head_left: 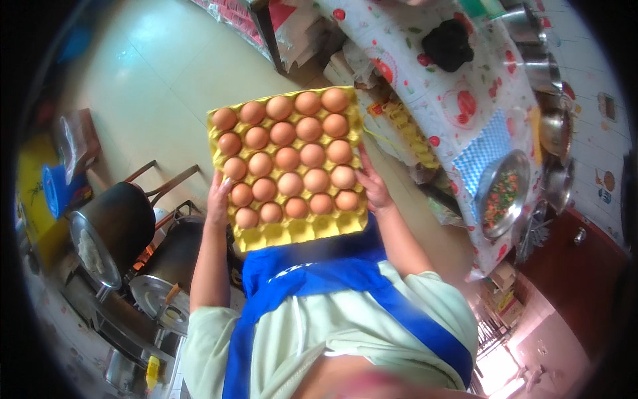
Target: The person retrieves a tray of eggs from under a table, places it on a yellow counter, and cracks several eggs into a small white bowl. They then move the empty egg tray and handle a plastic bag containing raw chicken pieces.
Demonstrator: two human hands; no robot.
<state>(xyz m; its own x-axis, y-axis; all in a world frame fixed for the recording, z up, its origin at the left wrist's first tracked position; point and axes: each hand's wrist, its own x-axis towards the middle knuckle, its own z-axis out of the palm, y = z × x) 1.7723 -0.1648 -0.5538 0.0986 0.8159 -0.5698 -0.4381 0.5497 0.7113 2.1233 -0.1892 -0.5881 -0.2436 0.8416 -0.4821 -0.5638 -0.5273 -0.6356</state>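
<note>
The yellow egg tray (307, 234), probably bendy under load, spans between the left hand (218, 197) and right hand (375, 187), which pinch its opposite side edges, sensible holds; between them sit brown eggs (287, 158), likely fragile.

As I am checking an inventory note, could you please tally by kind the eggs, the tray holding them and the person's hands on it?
Eggs: 25
Tray: 1
Hands, left hand and right hand: 2
Total: 28
</note>
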